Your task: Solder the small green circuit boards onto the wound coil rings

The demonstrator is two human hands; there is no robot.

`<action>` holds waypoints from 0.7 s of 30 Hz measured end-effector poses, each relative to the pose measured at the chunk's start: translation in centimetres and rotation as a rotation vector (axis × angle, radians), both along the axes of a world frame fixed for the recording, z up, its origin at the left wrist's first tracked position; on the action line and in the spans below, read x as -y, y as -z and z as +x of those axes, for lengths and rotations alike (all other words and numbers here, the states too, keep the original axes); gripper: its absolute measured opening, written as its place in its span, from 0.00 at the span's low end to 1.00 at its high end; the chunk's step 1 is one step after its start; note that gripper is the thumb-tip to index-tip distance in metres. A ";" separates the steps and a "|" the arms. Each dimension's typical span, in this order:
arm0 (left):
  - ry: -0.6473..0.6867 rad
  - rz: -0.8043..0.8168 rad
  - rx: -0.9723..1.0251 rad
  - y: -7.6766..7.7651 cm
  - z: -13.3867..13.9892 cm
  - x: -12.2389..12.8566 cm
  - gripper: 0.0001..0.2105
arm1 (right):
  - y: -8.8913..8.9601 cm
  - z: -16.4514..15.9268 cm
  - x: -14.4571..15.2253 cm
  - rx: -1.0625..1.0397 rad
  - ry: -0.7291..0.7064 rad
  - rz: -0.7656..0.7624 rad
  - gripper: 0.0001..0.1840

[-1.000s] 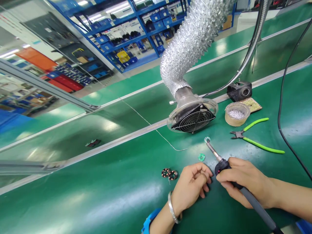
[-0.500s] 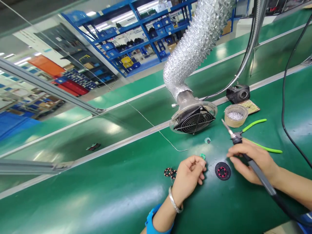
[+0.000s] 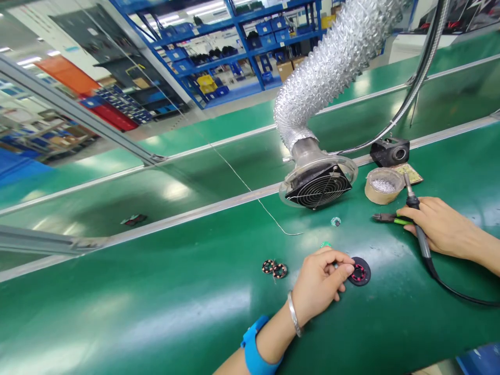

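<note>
My left hand (image 3: pixel 322 276) is closed in a pinch at the left edge of a flat black disc (image 3: pixel 364 262) with a pink-and-black ring in its middle. My right hand (image 3: pixel 445 229) holds a soldering iron (image 3: pixel 421 242), its tip pointing up and away. Under the right fingers lie green-handled cutting pliers (image 3: pixel 385 217), jaws to the left and handles mostly hidden. A small green circuit board (image 3: pixel 325 244) shows just behind my left hand, partly covered. Another small round board (image 3: pixel 335 222) lies farther back. Two copper-wound rings (image 3: pixel 274 268) sit left of the left hand.
A fume extractor with a fan grille (image 3: pixel 320 188) hangs over the green bench (image 3: pixel 187 317) on a silver duct (image 3: pixel 312 78). A thin solder wire (image 3: pixel 265 208) hangs down to the bench. Behind the pliers stand a tub of metal shavings (image 3: pixel 383 186) and a black iron holder (image 3: pixel 390 152).
My left hand has let go of the green board and moved right to the black disc. The right hand has moved right and back with the soldering iron, over the pliers, whose jaws now show.
</note>
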State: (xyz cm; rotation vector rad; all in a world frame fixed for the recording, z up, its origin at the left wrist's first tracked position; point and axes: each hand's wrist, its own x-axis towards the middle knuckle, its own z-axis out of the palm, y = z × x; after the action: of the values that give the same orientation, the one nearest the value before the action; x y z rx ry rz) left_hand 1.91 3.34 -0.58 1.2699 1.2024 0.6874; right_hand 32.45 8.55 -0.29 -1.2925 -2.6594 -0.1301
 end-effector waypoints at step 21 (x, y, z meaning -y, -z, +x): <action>0.009 0.054 -0.055 -0.8 0.7 -0.3 0.07 | -4.5 -5.3 2.5 -0.011 -0.310 -0.157 0.08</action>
State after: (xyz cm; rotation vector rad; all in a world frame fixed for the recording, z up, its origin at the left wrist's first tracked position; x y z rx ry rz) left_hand 2.60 3.59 0.19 1.3457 1.2287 0.6859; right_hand 27.17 6.07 4.19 -0.8970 -2.8669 0.1300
